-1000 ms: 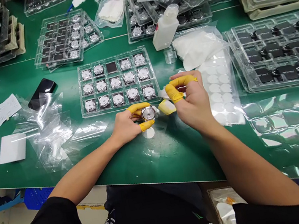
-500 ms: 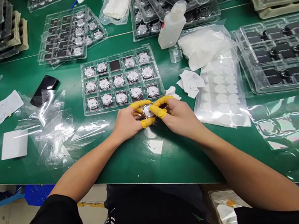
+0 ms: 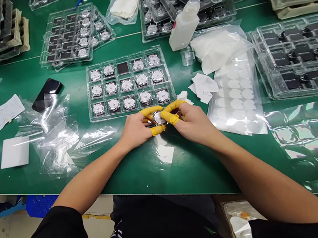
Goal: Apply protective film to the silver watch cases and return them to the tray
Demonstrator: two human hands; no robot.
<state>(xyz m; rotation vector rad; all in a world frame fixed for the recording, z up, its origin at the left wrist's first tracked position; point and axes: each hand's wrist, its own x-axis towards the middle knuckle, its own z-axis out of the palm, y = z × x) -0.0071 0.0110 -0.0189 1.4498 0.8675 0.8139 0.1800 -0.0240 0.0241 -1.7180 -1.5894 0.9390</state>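
Between my two hands, just in front of the clear plastic tray, is a round silver watch case with a pale face turned up. My left hand grips its left side between thumb and fingers, which wear yellow finger cots. From the right, my right hand is closed at the case's edge, its yellow-covered thumb and forefinger pressed against it; its other fingertips are partly hidden. Similar watch cases fill the tray's pockets, apart from one in the back row that shows only a dark square.
A white plastic bottle, crumpled wipes and a sheet of round white stickers lie to the right. Leftward are a black phone, clear film and a white pad. Stacked trays stand at the back.
Both hands stay almost in place around the watch case. My right thumb and forefinger have shifted slightly on it, and more of its face shows.
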